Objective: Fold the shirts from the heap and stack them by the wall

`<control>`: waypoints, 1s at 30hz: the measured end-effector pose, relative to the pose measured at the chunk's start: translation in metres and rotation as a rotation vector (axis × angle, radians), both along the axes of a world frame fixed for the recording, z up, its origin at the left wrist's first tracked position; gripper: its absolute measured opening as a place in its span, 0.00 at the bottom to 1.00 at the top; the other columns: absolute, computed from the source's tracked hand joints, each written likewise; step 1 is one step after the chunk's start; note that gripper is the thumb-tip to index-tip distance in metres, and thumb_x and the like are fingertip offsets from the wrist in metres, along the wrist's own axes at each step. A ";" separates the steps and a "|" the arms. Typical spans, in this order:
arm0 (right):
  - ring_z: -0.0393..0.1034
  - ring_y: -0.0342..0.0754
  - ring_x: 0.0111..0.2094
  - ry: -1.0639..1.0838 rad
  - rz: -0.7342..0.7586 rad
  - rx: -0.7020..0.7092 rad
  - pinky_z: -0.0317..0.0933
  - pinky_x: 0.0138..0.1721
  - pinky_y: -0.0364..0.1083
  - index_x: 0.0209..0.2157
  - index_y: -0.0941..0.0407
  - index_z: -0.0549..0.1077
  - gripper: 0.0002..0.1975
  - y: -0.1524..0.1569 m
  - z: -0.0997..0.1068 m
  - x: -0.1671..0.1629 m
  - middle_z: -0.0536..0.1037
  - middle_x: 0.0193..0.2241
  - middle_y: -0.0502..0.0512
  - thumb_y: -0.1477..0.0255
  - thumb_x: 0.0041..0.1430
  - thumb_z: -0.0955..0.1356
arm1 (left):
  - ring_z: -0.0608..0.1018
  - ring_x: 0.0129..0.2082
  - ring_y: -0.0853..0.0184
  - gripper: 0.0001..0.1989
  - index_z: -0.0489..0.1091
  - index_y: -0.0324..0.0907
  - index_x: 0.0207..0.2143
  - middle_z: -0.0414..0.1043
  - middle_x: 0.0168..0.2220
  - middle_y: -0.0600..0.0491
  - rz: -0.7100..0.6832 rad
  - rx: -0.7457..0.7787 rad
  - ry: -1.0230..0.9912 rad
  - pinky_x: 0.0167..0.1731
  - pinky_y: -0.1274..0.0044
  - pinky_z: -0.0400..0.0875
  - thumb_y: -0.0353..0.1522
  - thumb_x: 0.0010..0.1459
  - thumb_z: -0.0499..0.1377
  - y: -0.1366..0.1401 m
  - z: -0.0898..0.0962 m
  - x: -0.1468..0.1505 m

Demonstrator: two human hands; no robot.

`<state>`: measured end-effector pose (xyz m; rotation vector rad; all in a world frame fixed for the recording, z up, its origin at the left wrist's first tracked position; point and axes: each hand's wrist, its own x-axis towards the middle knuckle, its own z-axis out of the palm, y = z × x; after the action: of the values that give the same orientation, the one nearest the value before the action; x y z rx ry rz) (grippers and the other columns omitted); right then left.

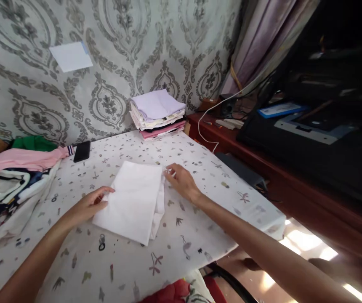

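1. We work over a table with a printed white cover (124, 269).
2. At our left lies a loose pile of clothes (19, 162), pink, green, white and navy.
3. Before us, between our hands, the folded white cloth (132, 198) lies flat on the cover.
4. Against the wall, beyond it, we see a stack of folded clothes (158, 113), lilac on top.
5. Our right hand (181, 181) pinches the cloth's far right corner; our left hand (89, 204) is open at its left edge, thumb and fingers parted.
6. A black phone (82, 151) lies beside the pile.
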<state>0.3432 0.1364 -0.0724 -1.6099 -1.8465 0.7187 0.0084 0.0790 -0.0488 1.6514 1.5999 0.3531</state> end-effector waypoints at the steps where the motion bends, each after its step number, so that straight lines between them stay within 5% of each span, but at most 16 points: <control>1: 0.69 0.47 0.34 -0.042 -0.024 0.005 0.60 0.37 0.46 0.45 0.56 0.73 0.13 0.013 0.001 -0.002 0.76 0.39 0.56 0.64 0.64 0.65 | 0.74 0.36 0.58 0.23 0.71 0.51 0.51 0.72 0.39 0.51 0.001 0.068 0.060 0.34 0.74 0.68 0.47 0.56 0.58 -0.002 -0.001 0.002; 5: 0.68 0.49 0.35 -0.166 0.011 -0.037 0.56 0.34 0.45 0.31 0.55 0.73 0.06 0.043 0.002 -0.016 0.77 0.35 0.55 0.66 0.58 0.68 | 0.73 0.49 0.53 0.20 0.71 0.50 0.53 0.71 0.50 0.48 -0.025 0.313 0.216 0.46 0.69 0.69 0.44 0.62 0.53 -0.011 -0.001 0.012; 9: 0.67 0.46 0.31 -0.116 0.041 -0.008 0.54 0.31 0.43 0.26 0.54 0.72 0.04 0.052 -0.005 -0.024 0.75 0.27 0.51 0.74 0.54 0.66 | 0.69 0.59 0.53 0.21 0.67 0.49 0.57 0.66 0.60 0.47 -0.060 0.403 0.244 0.56 0.66 0.66 0.43 0.66 0.50 -0.014 -0.006 0.018; 14: 0.68 0.47 0.32 -0.124 -0.040 -0.040 0.56 0.32 0.44 0.29 0.55 0.73 0.04 0.058 -0.009 -0.015 0.75 0.28 0.51 0.73 0.55 0.66 | 0.55 0.70 0.53 0.25 0.64 0.48 0.62 0.53 0.70 0.47 -0.155 0.387 0.322 0.66 0.61 0.53 0.47 0.68 0.48 -0.012 -0.015 0.030; 17: 0.70 0.53 0.40 -0.230 -0.037 0.067 0.61 0.37 0.47 0.40 0.56 0.74 0.09 0.057 -0.002 -0.021 0.77 0.39 0.57 0.72 0.58 0.66 | 0.50 0.72 0.55 0.28 0.59 0.48 0.65 0.49 0.72 0.47 -0.223 0.429 0.339 0.69 0.60 0.44 0.48 0.69 0.47 -0.006 -0.018 0.042; 20: 0.67 0.56 0.52 -0.198 0.213 0.300 0.61 0.51 0.52 0.49 0.57 0.74 0.14 0.061 0.009 -0.050 0.74 0.51 0.63 0.71 0.63 0.65 | 0.47 0.72 0.56 0.30 0.56 0.47 0.67 0.45 0.73 0.46 -0.243 0.494 0.357 0.69 0.60 0.41 0.50 0.69 0.46 0.002 -0.020 0.055; 24: 0.63 0.50 0.61 -0.101 0.841 0.151 0.52 0.63 0.49 0.50 0.51 0.76 0.14 0.076 0.007 -0.116 0.75 0.56 0.54 0.69 0.68 0.63 | 0.50 0.72 0.53 0.36 0.54 0.44 0.68 0.50 0.71 0.42 -0.338 0.523 0.372 0.69 0.57 0.39 0.54 0.66 0.46 0.008 -0.031 0.067; 26: 0.57 0.49 0.66 -0.152 0.922 0.070 0.45 0.67 0.51 0.54 0.49 0.75 0.16 0.086 -0.005 -0.143 0.72 0.61 0.52 0.67 0.68 0.62 | 0.49 0.72 0.52 0.39 0.50 0.45 0.70 0.48 0.72 0.42 -0.386 0.496 0.382 0.69 0.55 0.38 0.55 0.65 0.46 0.003 -0.041 0.066; 30: 0.44 0.51 0.71 -0.286 0.891 0.123 0.32 0.69 0.57 0.64 0.49 0.65 0.24 0.109 -0.029 -0.168 0.56 0.69 0.54 0.61 0.70 0.61 | 0.40 0.73 0.48 0.39 0.47 0.54 0.71 0.37 0.74 0.47 -0.410 0.496 0.413 0.67 0.50 0.36 0.56 0.63 0.48 -0.023 -0.053 0.059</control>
<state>0.1755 0.2455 -0.1009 -0.7772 -2.7814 0.7174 0.0678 0.0560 -0.1017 2.5118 1.4730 0.2104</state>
